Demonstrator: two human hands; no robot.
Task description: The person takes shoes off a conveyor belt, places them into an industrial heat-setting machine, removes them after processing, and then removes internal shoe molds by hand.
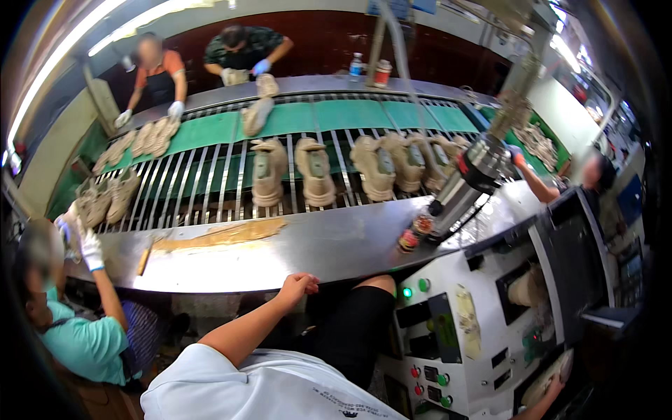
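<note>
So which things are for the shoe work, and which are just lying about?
Seem part of it:
shoe at the right hand
machine with buttons
shoes on the conveyor

Seem just lying about:
bottle
red container

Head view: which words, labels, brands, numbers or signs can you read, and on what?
White shirt: small dark lettering, not copied here.
Bottle with blue label: too small to read.
Red container: too small to read.
Blue board: too blurred to read.
</note>
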